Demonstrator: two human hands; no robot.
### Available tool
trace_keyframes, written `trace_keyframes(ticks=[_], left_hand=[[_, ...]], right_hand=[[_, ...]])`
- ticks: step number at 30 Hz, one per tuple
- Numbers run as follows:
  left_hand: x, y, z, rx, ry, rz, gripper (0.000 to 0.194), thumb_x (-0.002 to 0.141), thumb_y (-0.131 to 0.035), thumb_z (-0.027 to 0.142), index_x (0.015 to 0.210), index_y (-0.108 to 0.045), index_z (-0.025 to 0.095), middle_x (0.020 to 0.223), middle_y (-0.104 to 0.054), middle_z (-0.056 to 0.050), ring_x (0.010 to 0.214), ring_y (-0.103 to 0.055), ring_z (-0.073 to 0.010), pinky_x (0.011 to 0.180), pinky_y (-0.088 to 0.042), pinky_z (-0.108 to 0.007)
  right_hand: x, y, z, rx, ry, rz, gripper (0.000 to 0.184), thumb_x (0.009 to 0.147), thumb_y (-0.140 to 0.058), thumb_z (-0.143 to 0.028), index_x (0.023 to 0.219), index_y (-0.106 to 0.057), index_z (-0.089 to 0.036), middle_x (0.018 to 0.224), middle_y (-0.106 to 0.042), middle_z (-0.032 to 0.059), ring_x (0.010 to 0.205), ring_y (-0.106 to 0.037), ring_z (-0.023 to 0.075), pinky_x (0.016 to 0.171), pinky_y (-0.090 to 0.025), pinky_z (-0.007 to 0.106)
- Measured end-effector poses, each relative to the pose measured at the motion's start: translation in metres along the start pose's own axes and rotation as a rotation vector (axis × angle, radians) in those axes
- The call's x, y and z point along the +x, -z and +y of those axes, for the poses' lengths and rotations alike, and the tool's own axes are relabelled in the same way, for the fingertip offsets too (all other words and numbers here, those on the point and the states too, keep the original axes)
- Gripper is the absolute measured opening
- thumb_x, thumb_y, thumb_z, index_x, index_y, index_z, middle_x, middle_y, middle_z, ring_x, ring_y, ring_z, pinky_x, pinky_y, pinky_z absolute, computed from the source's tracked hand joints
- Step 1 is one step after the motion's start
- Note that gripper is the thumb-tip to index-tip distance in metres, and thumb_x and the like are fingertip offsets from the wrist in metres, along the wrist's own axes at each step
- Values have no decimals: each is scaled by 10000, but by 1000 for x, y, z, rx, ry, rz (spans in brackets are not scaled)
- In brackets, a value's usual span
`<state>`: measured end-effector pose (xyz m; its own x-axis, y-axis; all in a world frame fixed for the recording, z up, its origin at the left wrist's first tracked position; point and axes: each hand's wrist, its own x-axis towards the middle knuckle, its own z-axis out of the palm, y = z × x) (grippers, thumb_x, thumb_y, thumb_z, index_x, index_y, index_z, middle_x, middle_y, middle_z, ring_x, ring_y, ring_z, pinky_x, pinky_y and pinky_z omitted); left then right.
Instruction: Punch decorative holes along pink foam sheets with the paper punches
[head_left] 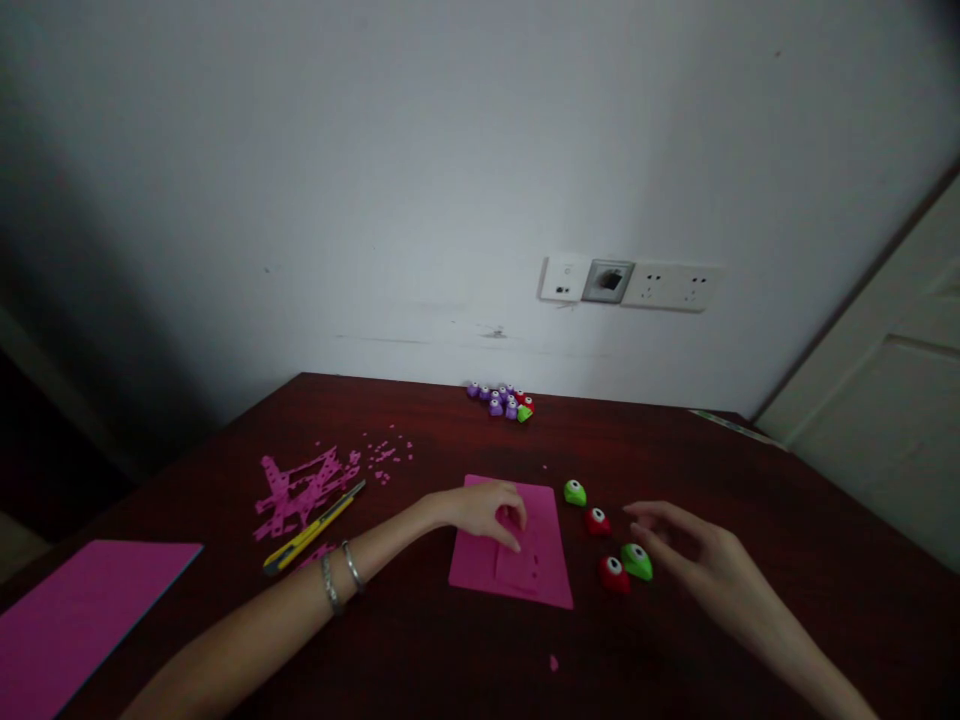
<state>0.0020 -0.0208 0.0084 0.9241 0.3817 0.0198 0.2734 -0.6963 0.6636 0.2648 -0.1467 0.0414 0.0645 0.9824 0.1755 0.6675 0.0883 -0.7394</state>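
A pink paper sheet (555,560) lies flat on the dark red table, with a smaller pink piece (517,570) on it that has a few small punched holes. My left hand (484,510) rests over these papers, fingers curved and thumb apart, with nothing visibly gripped. To the right of the sheet stand small craft paper punches with eye-like tops: a green punch (574,493), a red punch (597,521), another red punch (614,574) and a second green punch (637,561). Just right of these, my right hand (694,550) hovers with thumb and fingers parted, holding nothing.
At left are a yellow utility knife (311,532), pink paper scraps (296,490), tiny cut-outs (384,455) and a large pink sheet (90,610). Several purple punches (496,400), with red and green ones, sit by the wall (375,200). Wall sockets (667,287) are above.
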Motion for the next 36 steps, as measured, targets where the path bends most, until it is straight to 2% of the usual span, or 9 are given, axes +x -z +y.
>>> trace_keyframes(ticks=[3, 6, 8, 10, 13, 17, 23, 29, 36], left_hand=[[1, 4, -1, -47, -1, 142, 194, 713, -665, 315, 826, -638, 159, 853, -617, -29, 797, -554, -134, 738, -414, -243], [7, 15, -13, -108, 85, 380, 165, 738, -619, 282, 825, -635, 143, 785, -631, -27, 721, -563, -120, 663, -427, -225], [14, 28, -28, -104, 216, 562, 146, 718, -620, 242, 816, -632, 135, 727, -630, -19, 665, -559, -116, 614, -428, -217], [22, 44, -46, -36, 347, 716, 140, 693, -634, 222, 810, -640, 145, 748, -639, -15, 692, -571, -120, 646, -437, -220], [36, 66, -77, -1, 463, 815, 148, 699, -627, 219, 812, -637, 124, 774, -643, -47, 736, -585, -143, 687, -442, -243], [58, 80, -109, 27, 557, 819, 168, 653, -668, 214, 798, -639, 134, 762, -643, -37, 727, -595, -154, 680, -445, -245], [88, 78, -131, 95, 591, 750, 209, 627, -695, 268, 790, -637, 150, 748, -631, -19, 712, -588, -152, 663, -438, -232], [98, 80, -137, 142, 633, 716, 200, 648, -679, 271, 795, -622, 148, 783, -631, -40, 754, -590, -161, 684, -429, -233], [96, 80, -128, 171, 611, 721, 205, 650, -672, 287, 783, -619, 140, 784, -626, -49, 756, -579, -171, 677, -420, -245]], right_hand=[[11, 5, 6, 18, -26, 69, 361, 696, -559, -466, 890, -662, -180, 745, -666, 52, 627, -592, 178, 559, -471, 255], [19, 13, 21, 76, -104, 155, 398, 622, -587, -494, 837, -662, -167, 654, -649, 44, 505, -543, 153, 444, -428, 241], [21, 16, 35, 143, -183, 171, 437, 599, -591, -505, 861, -652, -160, 637, -648, 46, 441, -508, 136, 388, -396, 235], [21, 17, 50, 211, -246, 168, 471, 594, -594, -511, 900, -640, -156, 679, -666, 64, 416, -499, 131, 357, -380, 234], [20, 17, 65, 236, -278, 180, 468, 590, -603, -500, 908, -638, -158, 697, -680, 76, 420, -514, 136, 359, -383, 234], [20, 13, 72, 213, -297, 175, 457, 594, -594, -488, 908, -635, -158, 710, -682, 76, 436, -522, 141, 376, -392, 239], [20, 8, 79, 186, -302, 133, 462, 616, -573, -491, 919, -627, -147, 670, -653, 54, 444, -511, 134, 392, -385, 232], [19, 7, 82, 120, -258, 144, 365, 626, -572, -418, 870, -652, -160, 610, -620, 15, 452, -503, 126, 411, -381, 219], [19, 7, 85, 29, -212, 117, 338, 681, -536, -401, 895, -646, -164, 628, -623, 7, 480, -519, 139, 439, -401, 228]])
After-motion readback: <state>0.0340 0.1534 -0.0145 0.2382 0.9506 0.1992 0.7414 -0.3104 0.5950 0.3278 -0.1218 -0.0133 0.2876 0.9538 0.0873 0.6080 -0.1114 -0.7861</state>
